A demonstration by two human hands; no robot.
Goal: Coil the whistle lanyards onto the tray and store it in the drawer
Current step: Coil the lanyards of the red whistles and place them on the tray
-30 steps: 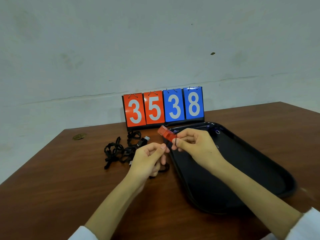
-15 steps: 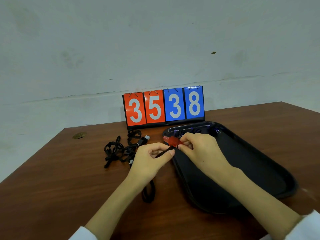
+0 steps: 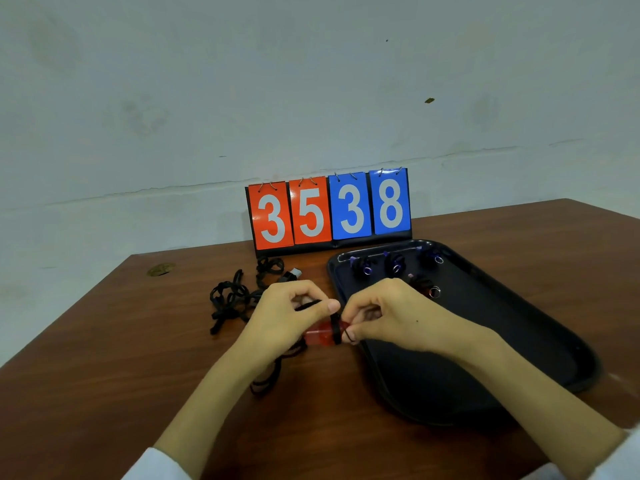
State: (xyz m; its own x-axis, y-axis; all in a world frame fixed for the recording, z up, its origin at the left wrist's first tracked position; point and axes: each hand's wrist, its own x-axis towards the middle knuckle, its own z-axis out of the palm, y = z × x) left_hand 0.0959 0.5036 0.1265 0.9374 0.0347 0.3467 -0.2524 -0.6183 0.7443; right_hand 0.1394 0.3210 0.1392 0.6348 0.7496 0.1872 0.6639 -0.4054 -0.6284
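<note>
A red whistle (image 3: 323, 336) is held between both hands just off the tray's (image 3: 519, 344) left edge, above the table (image 3: 104, 375). The left hand (image 3: 287, 318) is curled, and a black cord (image 3: 308, 304) is pinched between its thumb and forefinger. The right hand (image 3: 384, 315) is closed on the whistle's right end, and one turn of the cord is wrapped around the whistle's body. The rest of the cord (image 3: 265, 381) hangs below the left hand and is looped on the table. Four coiled whistles (image 3: 394, 265) are lying at the tray's far end. A tangle of black lanyards (image 3: 235, 299) lies left of the tray, near the scoreboard (image 3: 330, 211) at the table's far edge.
</note>
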